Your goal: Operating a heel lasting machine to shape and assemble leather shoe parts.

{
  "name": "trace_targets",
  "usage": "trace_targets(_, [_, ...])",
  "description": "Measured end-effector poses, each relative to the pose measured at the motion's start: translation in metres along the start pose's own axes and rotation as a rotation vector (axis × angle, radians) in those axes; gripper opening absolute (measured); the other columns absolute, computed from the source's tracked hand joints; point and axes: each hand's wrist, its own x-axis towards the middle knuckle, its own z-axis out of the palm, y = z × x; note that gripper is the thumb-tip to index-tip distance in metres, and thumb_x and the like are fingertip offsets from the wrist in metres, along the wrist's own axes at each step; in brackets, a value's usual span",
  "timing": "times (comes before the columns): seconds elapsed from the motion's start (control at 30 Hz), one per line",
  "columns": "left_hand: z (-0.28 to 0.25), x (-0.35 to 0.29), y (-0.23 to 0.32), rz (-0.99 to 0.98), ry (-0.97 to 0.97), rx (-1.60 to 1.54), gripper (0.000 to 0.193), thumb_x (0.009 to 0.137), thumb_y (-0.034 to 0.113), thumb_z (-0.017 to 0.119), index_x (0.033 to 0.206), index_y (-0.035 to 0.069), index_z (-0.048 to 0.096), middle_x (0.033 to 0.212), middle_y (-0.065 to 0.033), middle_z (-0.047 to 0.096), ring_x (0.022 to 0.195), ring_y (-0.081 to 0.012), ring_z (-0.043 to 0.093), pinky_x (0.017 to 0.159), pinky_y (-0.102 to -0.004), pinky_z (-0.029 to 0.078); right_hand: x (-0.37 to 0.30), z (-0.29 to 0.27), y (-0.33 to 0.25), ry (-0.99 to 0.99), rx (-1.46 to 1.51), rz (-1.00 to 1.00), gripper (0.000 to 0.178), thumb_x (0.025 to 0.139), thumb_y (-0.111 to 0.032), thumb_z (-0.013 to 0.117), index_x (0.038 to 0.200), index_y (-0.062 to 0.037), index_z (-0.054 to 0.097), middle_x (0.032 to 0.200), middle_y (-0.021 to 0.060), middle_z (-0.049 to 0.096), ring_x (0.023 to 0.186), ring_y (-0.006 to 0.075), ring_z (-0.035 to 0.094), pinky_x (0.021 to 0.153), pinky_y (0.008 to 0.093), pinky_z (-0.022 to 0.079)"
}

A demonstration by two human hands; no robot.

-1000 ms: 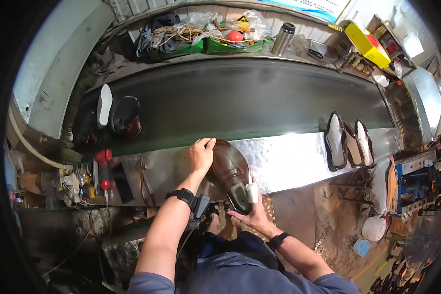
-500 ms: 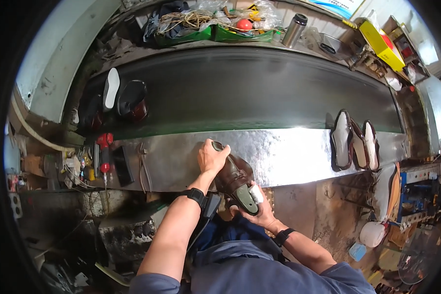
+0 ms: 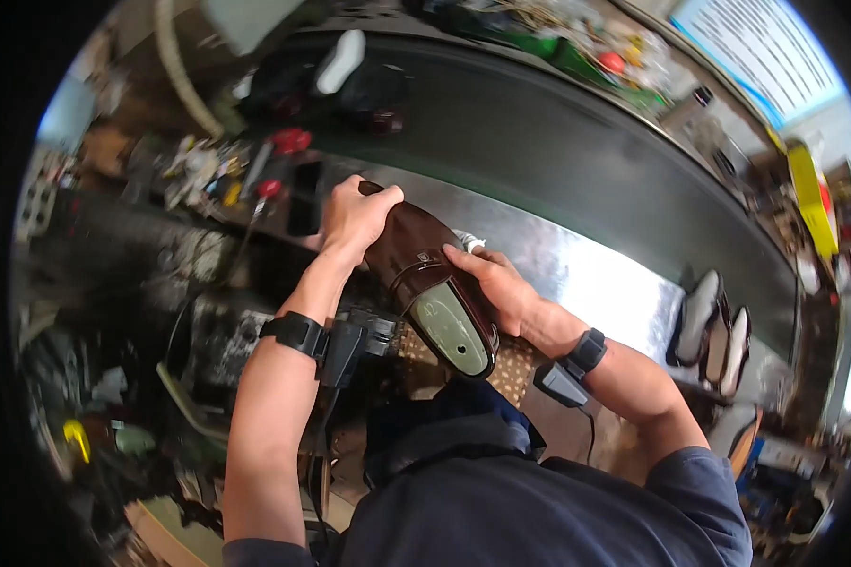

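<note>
A dark brown leather loafer (image 3: pixel 414 227) is held in mid-air before me. Inside its opening sits a green shoe last (image 3: pixel 454 333) with a small hole near the heel. My left hand (image 3: pixel 355 223) is closed around the toe end. Against the shoe's right side lies my right hand (image 3: pixel 509 291), its thumb pressed on the upper near the strap. A white wad (image 3: pixel 469 242), looking like cloth, sticks out by the right hand's fingers, which are partly hidden.
A metal-fronted bench (image 3: pixel 577 248) carries a dark belt-like surface (image 3: pixel 539 142) behind. Several shoes with pale insoles (image 3: pixel 698 317) stand at the right end. A white sole-shaped piece (image 3: pixel 341 62) and a red-handled tool (image 3: pixel 291 142) lie to the left. A yellow box (image 3: pixel 811 198) stands far right.
The view has turned, so the bench now slants. The shoe shows more of its opening and last. My right hand has shifted from the heel up along the shoe's side with the white wad.
</note>
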Motion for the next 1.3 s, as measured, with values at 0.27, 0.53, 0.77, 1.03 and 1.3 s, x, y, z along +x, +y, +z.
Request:
trace_targets(0.27, [-0.226,-0.102,-0.095,-0.014,0.514,-0.083,0.051,0.074,0.037,0.076,0.109,-0.001,0.071,0.104,-0.0205,0.076,0.103,-0.0348,0.072,0.091,-0.0436,0.054,-0.002,0.211,0.070,-0.311,-0.207,-0.306,0.037,0.102,-0.016,0.069,0.135,0.0003,0.063,0.117,0.0078,0.073,0.103,0.0139,0.068,0.090,0.0306,0.056])
trace_targets(0.53, [-0.406,-0.214,-0.255,-0.123,1.721,0.134,0.083,0.077,0.025,0.089,0.143,0.006,0.043,0.134,-0.0233,0.051,0.126,-0.0381,0.047,0.104,-0.0501,0.041,-0.019,0.367,0.170,-0.549,-0.149,-0.260,0.025,0.098,-0.013,0.075,0.120,-0.0023,0.071,0.105,0.0038,0.073,0.090,0.0110,0.067,0.080,0.0291,0.056])
trace_targets(0.77, [-0.436,-0.251,-0.363,0.147,1.346,-0.338,0.105,0.072,0.022,0.093,0.161,0.019,0.036,0.131,-0.0215,0.055,0.120,-0.0355,0.057,0.105,-0.0488,0.047,-0.045,0.456,0.213,-0.586,-0.190,-0.251,0.019,0.097,-0.015,0.076,0.107,-0.0004,0.070,0.101,0.0048,0.073,0.086,0.0116,0.068,0.075,0.0292,0.058])
trace_targets(1.03, [-0.424,-0.384,-0.418,0.069,0.583,-0.485,0.073,0.085,0.011,0.077,0.151,0.002,0.046,0.149,-0.0144,0.052,0.134,-0.0304,0.054,0.112,-0.0420,0.043,-0.031,0.528,0.260,-0.697,-0.153,-0.010,0.033,0.095,-0.019,0.079,0.121,-0.0020,0.068,0.108,0.0077,0.074,0.091,0.0178,0.072,0.075,0.0352,0.061])
trace_targets(1.3, [-0.452,-0.332,-0.360,-0.037,0.986,-1.596,0.023,0.102,0.025,0.066,0.111,0.005,0.072,0.106,-0.0064,0.073,0.094,-0.0199,0.069,0.083,-0.0335,0.055,0.004,0.589,0.312,-0.569,-0.122,-0.056,0.019,0.099,-0.012,0.071,0.115,-0.0020,0.067,0.106,0.0061,0.073,0.092,0.0156,0.069,0.083,0.0313,0.058])
